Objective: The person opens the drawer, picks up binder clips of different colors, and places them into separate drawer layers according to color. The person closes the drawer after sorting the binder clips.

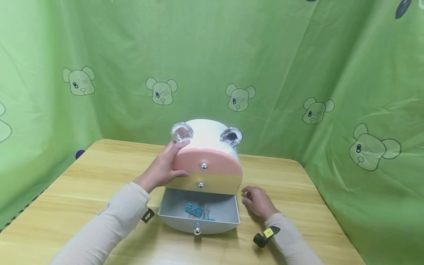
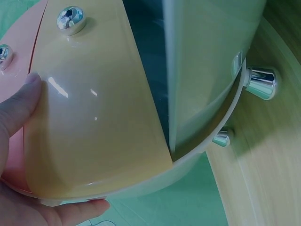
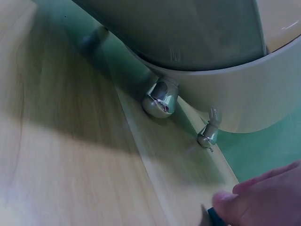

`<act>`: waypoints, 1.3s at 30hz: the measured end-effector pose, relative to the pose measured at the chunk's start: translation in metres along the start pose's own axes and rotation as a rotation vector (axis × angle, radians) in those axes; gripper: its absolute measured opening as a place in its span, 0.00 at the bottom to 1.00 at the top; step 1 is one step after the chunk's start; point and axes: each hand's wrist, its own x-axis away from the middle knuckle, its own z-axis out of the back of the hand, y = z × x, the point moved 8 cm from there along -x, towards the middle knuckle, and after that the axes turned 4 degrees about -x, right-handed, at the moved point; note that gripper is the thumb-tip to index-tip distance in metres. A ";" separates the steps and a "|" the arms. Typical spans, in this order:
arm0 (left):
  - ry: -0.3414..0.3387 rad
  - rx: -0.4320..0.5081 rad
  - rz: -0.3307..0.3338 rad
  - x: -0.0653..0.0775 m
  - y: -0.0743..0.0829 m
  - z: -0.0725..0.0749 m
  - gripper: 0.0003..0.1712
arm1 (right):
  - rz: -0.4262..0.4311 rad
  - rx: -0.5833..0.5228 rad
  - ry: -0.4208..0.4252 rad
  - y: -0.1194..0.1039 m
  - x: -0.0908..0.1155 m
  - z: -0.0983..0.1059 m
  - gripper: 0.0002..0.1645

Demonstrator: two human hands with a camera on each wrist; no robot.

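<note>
A rounded mini drawer cabinet (image 1: 208,162) with silver ears stands mid-table, its bottom drawer (image 1: 172,202) pulled out. Teal binder clips (image 1: 193,210) lie in that drawer. My left hand (image 1: 163,167) holds the cabinet's left side. The left thumb (image 2: 21,101) rests on the front by the seam of the pink and yellow drawers, while the fingers reach along the side. To the right of the cabinet, low over the table, my right hand (image 1: 260,201) pinches a small teal binder clip (image 3: 215,217) with metal showing. Most of that clip is hidden by the fingers.
Silver knobs (image 1: 204,166) stick out from the drawer fronts. Short silver feet (image 3: 161,99) raise the cabinet off the wooden table (image 1: 109,173). A green curtain (image 1: 198,55) with bear-head drawings hangs behind and at both sides.
</note>
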 end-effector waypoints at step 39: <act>0.001 0.007 0.004 0.000 0.001 0.001 0.58 | 0.008 0.077 -0.035 -0.003 0.022 0.004 0.08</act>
